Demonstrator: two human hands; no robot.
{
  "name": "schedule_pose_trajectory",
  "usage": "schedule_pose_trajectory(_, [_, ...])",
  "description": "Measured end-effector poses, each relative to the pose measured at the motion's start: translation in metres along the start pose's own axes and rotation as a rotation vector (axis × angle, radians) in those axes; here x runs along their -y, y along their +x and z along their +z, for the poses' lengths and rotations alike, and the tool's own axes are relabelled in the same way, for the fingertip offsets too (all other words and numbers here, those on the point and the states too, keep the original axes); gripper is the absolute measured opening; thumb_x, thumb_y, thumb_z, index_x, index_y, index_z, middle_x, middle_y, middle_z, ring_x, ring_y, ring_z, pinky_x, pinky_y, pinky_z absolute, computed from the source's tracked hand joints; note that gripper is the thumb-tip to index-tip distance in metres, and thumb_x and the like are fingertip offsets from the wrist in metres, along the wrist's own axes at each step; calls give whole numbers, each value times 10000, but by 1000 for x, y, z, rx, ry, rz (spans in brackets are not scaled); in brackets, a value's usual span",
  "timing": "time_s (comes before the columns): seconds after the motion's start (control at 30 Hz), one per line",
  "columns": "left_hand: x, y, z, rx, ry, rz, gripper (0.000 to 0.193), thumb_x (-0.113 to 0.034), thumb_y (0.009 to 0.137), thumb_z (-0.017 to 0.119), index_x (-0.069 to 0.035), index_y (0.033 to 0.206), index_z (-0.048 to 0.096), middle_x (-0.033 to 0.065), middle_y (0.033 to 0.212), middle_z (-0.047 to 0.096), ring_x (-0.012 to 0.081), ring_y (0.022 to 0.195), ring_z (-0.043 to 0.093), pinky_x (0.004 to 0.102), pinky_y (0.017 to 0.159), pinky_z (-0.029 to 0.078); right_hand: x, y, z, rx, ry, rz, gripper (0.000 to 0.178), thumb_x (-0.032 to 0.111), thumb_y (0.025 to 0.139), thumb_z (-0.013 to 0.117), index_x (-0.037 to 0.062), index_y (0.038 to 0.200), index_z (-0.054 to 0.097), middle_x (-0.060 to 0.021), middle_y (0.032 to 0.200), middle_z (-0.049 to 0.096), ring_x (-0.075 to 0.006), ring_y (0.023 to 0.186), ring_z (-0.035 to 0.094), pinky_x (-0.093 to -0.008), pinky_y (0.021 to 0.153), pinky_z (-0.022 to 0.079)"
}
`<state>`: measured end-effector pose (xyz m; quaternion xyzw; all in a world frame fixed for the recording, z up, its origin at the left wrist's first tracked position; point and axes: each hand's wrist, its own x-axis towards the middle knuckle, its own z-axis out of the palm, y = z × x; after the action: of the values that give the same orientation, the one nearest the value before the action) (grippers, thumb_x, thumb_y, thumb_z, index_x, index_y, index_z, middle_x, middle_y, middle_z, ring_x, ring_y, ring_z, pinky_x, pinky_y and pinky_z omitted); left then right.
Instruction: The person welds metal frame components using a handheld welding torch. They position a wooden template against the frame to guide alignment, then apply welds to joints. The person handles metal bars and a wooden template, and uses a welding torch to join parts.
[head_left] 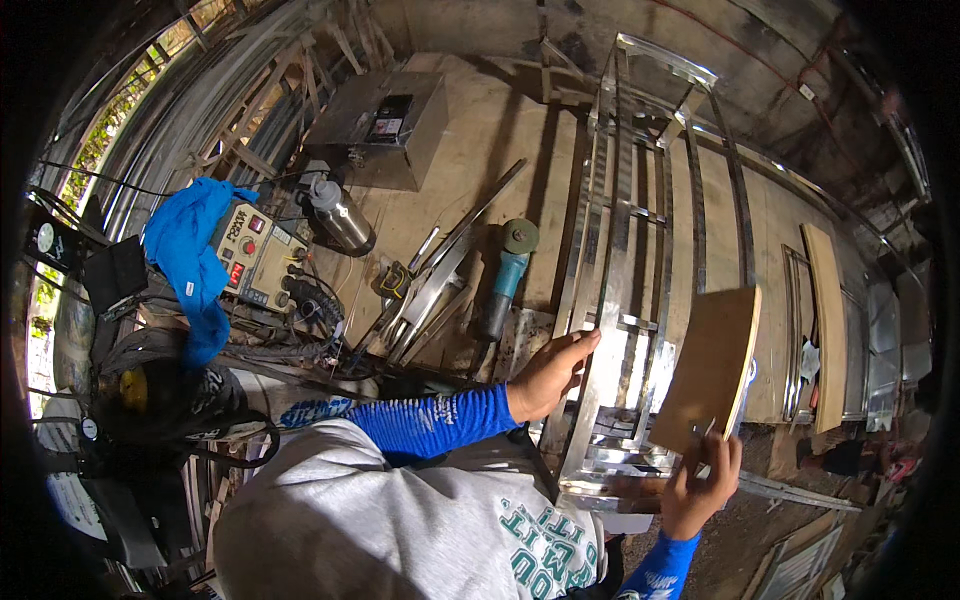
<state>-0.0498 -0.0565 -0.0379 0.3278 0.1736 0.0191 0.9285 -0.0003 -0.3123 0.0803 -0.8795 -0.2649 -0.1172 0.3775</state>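
A shiny metal frame [610, 250] of square tubes and crossbars lies lengthwise on the table, its near end close to my body. My left hand [548, 378] is at the frame's left side, fingers curled against its near tube. With my right hand [697, 487] I grip a thin rectangular wooden board [708, 360] by its near edge. The board stands tilted over the frame's right side, hiding part of the bars. Left of the frame lies an angle grinder [507, 280] with a teal body and a round disc.
Metal strips [440, 285] and a tape measure [396, 281] lie left of the grinder. Farther left are a steel bottle [340, 215], a welding machine [262, 255] with cables and a blue cloth [195, 250]. A metal box [385, 130] stands behind; a long wooden plank [824, 325] lies right.
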Motion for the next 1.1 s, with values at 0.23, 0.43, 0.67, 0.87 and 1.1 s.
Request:
schedule_pose_trajectory(0.23, [-5, 0, 24, 188, -272, -231, 854, -752, 991, 420, -90, 1530, 443, 94, 1401, 593, 300, 1286, 589, 452, 1076, 490, 13, 53, 10, 150, -193, -236, 139, -29, 815, 682, 2, 947, 651, -221, 970, 604, -430, 914, 606, -492, 765, 492])
schedule_pose_trajectory(0.43, [40, 20, 18, 409, -513, -176, 918, -867, 899, 415, -282, 1605, 377, 54, 1576, 429, 350, 1425, 426, 646, 1109, 403, 21, 37, 31, 188, -126, -321, 150, -31, 789, 658, -16, 938, 655, -205, 1062, 615, -419, 946, 592, -500, 787, 500])
schedule_pose_trajectory(0.67, [69, 23, 37, 360, -261, -147, 790, -738, 993, 403, -230, 1597, 377, 88, 1480, 553, 311, 1297, 578, 561, 1051, 500, 8, 19, 27, 339, -214, -313, 186, 14, 730, 677, 16, 915, 691, -182, 1041, 592, -386, 972, 568, -477, 793, 491])
schedule_pose_trajectory(0.87, [65, 44, 63, 384, -280, -51, 931, -743, 912, 556, -69, 1542, 432, 136, 1478, 574, 302, 1316, 586, 465, 1095, 483, 0, 10, 35, 344, -328, -358, 190, 148, 826, 640, 55, 940, 760, -196, 1117, 591, -362, 1066, 569, -453, 857, 485])
schedule_pose_trajectory(1.1, [55, 50, 64, 314, -77, -124, 804, -577, 899, 745, -57, 1464, 505, 168, 1341, 640, 321, 1255, 621, 504, 1101, 483, -3, 9, 44, 310, -306, -364, 192, 192, 847, 643, 83, 924, 781, -208, 1179, 567, -367, 1114, 551, -526, 881, 474])
